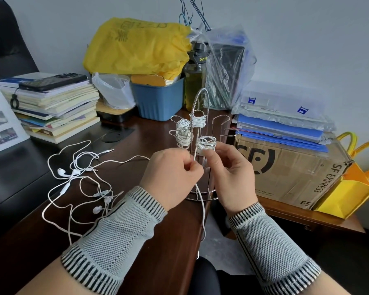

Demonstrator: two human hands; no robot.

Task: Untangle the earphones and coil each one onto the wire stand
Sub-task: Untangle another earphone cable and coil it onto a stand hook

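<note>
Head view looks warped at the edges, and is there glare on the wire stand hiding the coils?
Head view: wide-angle bend bows the book stack and cardboard box outward; soft, even light; mild glints on the wire stand, white coils readable; both hands slightly soft.

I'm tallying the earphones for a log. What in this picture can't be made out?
Head view:
- The white tangled earphones on the dark desk: too knotted to count.
- The silver wire stand: its base is hidden by both hands.
- The left hand pinches a white cord; its end is hidden behind the desk edge.
</note>
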